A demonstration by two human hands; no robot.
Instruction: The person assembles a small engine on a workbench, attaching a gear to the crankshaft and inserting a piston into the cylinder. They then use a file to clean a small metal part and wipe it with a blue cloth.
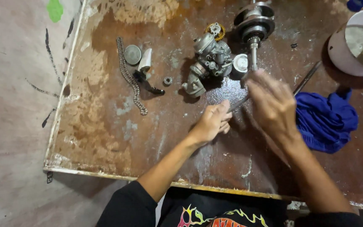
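Gripping a thin rod (238,103), left hand (213,122); right hand (272,103) fingers blurred, unclear, near carburetor (209,63).

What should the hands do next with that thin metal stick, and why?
Probably steady first: the right hand is blurred over the thin rod that the left hand touches. Then guide it toward the carburetor, the nearest part.

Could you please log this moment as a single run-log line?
left hand: on board, holding thin rod | right hand: blurred above rod | nearby: carburetor, crankshaft, blue rag
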